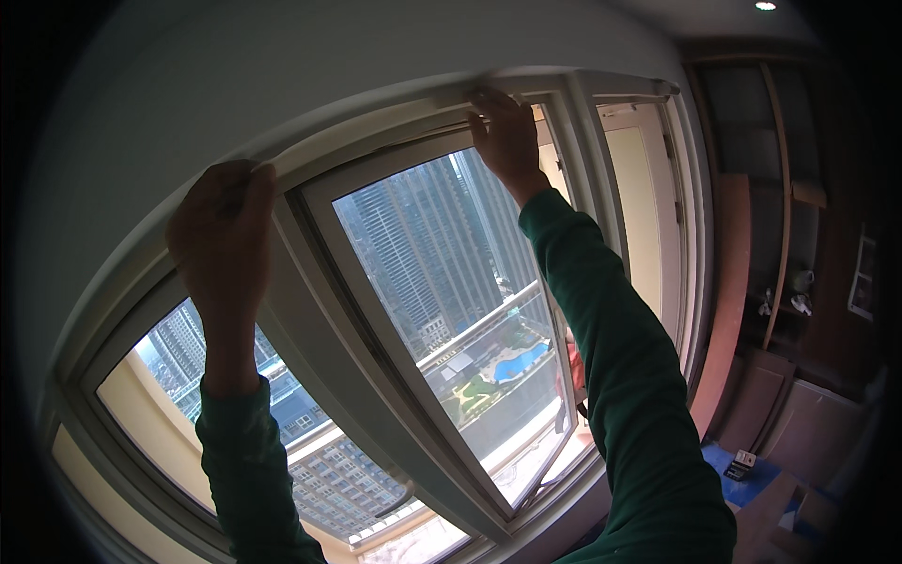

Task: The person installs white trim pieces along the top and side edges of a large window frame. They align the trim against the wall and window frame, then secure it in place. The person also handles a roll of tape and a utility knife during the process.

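Both arms, in dark green sleeves, reach up to the top of a pale window frame. On the left, my left hand is closed with its fingers curled in, up against the frame's upper edge; whatever it pinches is hidden. Farther right, my right hand touches the top rail with its fingers reaching along it and the thumb apart. Its fingertips are slightly blurred. Below that hand, a window sash is swung outward, with glass in a light frame. A handle sits low on the left-hand sash.
Through the glass stand tall buildings and a blue pool far below. At right, a dark wooden shelf unit holds small items. Boards lean beside it. A small box rests on blue sheeting.
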`<action>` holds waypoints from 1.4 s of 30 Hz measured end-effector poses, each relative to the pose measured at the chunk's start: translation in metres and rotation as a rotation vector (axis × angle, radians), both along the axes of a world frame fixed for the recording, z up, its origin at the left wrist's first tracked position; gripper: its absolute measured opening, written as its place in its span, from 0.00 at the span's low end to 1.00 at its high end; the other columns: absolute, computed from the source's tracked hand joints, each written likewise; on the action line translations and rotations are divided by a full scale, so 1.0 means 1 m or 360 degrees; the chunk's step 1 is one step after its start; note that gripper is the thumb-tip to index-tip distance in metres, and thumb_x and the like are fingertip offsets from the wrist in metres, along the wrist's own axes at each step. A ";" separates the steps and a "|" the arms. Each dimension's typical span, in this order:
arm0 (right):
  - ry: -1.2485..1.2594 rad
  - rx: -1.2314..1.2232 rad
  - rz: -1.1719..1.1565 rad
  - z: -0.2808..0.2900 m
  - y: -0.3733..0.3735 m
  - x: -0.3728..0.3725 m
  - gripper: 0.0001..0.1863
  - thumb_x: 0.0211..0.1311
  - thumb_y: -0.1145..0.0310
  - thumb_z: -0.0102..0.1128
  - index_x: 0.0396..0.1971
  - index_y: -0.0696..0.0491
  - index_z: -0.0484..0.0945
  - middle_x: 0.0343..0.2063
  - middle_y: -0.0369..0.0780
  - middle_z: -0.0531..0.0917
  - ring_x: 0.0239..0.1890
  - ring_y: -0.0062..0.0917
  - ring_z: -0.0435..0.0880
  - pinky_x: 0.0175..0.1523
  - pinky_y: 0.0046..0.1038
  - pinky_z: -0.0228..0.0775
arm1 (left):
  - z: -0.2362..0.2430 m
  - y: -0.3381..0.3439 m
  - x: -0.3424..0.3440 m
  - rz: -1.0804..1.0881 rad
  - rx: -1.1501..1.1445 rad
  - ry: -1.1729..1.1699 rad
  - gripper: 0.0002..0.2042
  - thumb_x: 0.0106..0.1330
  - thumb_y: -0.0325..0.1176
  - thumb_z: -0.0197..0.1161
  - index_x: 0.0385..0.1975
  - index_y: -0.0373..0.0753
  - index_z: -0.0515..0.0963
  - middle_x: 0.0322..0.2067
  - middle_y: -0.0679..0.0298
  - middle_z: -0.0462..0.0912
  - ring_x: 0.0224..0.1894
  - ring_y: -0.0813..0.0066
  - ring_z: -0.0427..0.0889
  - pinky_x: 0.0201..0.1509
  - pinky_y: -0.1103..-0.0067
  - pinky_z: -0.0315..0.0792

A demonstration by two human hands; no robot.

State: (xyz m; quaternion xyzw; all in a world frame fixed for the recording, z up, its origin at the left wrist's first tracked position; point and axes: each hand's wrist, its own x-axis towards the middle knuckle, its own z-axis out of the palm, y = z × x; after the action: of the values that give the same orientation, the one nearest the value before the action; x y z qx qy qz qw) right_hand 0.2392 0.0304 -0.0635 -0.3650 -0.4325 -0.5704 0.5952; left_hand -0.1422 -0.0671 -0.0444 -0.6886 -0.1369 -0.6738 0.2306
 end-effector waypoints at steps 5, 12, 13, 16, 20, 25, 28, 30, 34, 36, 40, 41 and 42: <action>0.0101 -0.0030 0.0113 -0.001 0.003 0.000 0.15 0.68 0.64 0.67 0.52 0.49 0.87 0.55 0.38 0.88 0.60 0.32 0.84 0.68 0.45 0.67 | -0.002 -0.014 0.009 -0.0090 0.0202 0.0038 0.05 0.68 0.32 0.71 0.36 0.37 0.88 0.29 0.64 0.90 0.31 0.79 0.89 0.40 0.80 0.81; 0.0174 -0.0041 0.0156 -0.004 0.010 -0.005 0.17 0.70 0.61 0.66 0.56 0.46 0.85 0.58 0.37 0.86 0.61 0.31 0.83 0.68 0.47 0.65 | 0.035 0.006 -0.015 0.0422 0.0070 0.0069 0.10 0.71 0.39 0.68 0.37 0.39 0.87 0.30 0.64 0.90 0.32 0.75 0.88 0.43 0.74 0.81; 0.0195 -0.0041 0.0172 -0.003 0.008 -0.008 0.17 0.70 0.61 0.66 0.57 0.46 0.85 0.59 0.37 0.86 0.62 0.31 0.83 0.68 0.48 0.64 | 0.043 0.009 -0.023 0.0487 -0.0035 0.0075 0.11 0.72 0.40 0.67 0.38 0.39 0.87 0.31 0.63 0.90 0.32 0.73 0.88 0.45 0.72 0.81; 0.0188 -0.0072 0.0270 -0.005 0.008 -0.013 0.18 0.71 0.60 0.63 0.56 0.48 0.84 0.60 0.38 0.84 0.67 0.32 0.78 0.72 0.53 0.56 | 0.040 0.025 -0.022 0.0414 -0.0054 0.0016 0.13 0.73 0.42 0.66 0.39 0.39 0.87 0.31 0.62 0.88 0.32 0.73 0.85 0.45 0.71 0.79; 0.0223 -0.0038 0.0208 -0.008 0.009 -0.018 0.20 0.72 0.56 0.61 0.59 0.47 0.83 0.62 0.41 0.82 0.69 0.34 0.76 0.73 0.55 0.54 | 0.032 0.028 -0.012 0.0297 0.0033 -0.0057 0.10 0.69 0.39 0.69 0.38 0.37 0.87 0.28 0.64 0.87 0.28 0.79 0.80 0.40 0.76 0.75; 0.0340 -0.0013 0.0199 -0.009 0.013 -0.040 0.23 0.74 0.53 0.57 0.61 0.49 0.81 0.65 0.43 0.79 0.72 0.36 0.72 0.76 0.57 0.49 | 0.031 0.023 -0.008 0.0161 -0.0103 -0.0154 0.12 0.68 0.39 0.69 0.36 0.35 0.86 0.26 0.64 0.86 0.28 0.80 0.78 0.40 0.77 0.73; 0.0342 0.0005 0.0271 -0.008 0.020 -0.053 0.24 0.75 0.51 0.56 0.61 0.52 0.80 0.66 0.43 0.79 0.73 0.37 0.71 0.78 0.56 0.46 | 0.031 0.024 -0.007 0.0134 -0.0160 -0.0174 0.13 0.67 0.39 0.69 0.34 0.34 0.86 0.25 0.64 0.85 0.28 0.81 0.77 0.40 0.77 0.73; 0.0409 0.0008 0.0251 -0.009 0.023 -0.065 0.25 0.76 0.52 0.53 0.63 0.52 0.78 0.67 0.44 0.77 0.75 0.37 0.68 0.79 0.56 0.45 | 0.031 0.026 -0.011 0.0157 -0.0188 -0.0177 0.13 0.66 0.39 0.69 0.33 0.33 0.86 0.25 0.65 0.84 0.28 0.81 0.77 0.39 0.77 0.72; 0.0495 0.0015 0.0222 -0.010 0.028 -0.081 0.25 0.78 0.55 0.50 0.66 0.52 0.76 0.70 0.44 0.74 0.77 0.38 0.64 0.80 0.56 0.44 | 0.028 0.027 -0.018 0.0248 -0.0199 -0.0158 0.12 0.68 0.40 0.70 0.31 0.37 0.84 0.24 0.66 0.82 0.28 0.79 0.75 0.39 0.76 0.70; 0.0510 -0.0003 0.0212 -0.013 0.026 -0.078 0.25 0.79 0.56 0.49 0.67 0.53 0.75 0.71 0.45 0.74 0.78 0.39 0.62 0.80 0.56 0.43 | 0.027 0.029 -0.013 0.0214 -0.0124 -0.0159 0.12 0.68 0.40 0.70 0.30 0.38 0.83 0.23 0.67 0.81 0.27 0.80 0.75 0.37 0.76 0.69; 0.0463 0.0026 0.0269 -0.014 0.028 -0.074 0.26 0.79 0.56 0.48 0.68 0.54 0.74 0.71 0.46 0.74 0.78 0.40 0.62 0.81 0.55 0.43 | 0.024 0.013 -0.002 0.0094 0.0100 -0.0132 0.10 0.66 0.38 0.71 0.29 0.37 0.84 0.20 0.70 0.82 0.23 0.86 0.75 0.32 0.81 0.68; 0.0443 0.0052 0.0282 -0.013 0.029 -0.074 0.26 0.80 0.56 0.48 0.69 0.54 0.74 0.71 0.46 0.74 0.78 0.40 0.62 0.81 0.54 0.43 | 0.024 0.007 0.000 0.0077 0.0132 -0.0101 0.10 0.66 0.38 0.71 0.29 0.38 0.84 0.20 0.70 0.82 0.22 0.86 0.75 0.32 0.81 0.67; 0.0436 0.0064 0.0310 -0.014 0.030 -0.073 0.26 0.80 0.56 0.48 0.69 0.54 0.74 0.70 0.46 0.75 0.78 0.40 0.63 0.81 0.54 0.43 | 0.023 0.000 0.003 0.0067 0.0160 -0.0091 0.10 0.66 0.38 0.71 0.28 0.38 0.84 0.19 0.70 0.82 0.22 0.87 0.74 0.31 0.81 0.67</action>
State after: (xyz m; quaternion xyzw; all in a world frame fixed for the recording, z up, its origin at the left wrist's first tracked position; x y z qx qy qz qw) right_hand 0.1661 0.0603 -0.0774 -0.3836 -0.3694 -0.4634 0.7083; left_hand -0.1390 -0.0666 -0.0218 -0.6535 -0.1239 -0.6942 0.2749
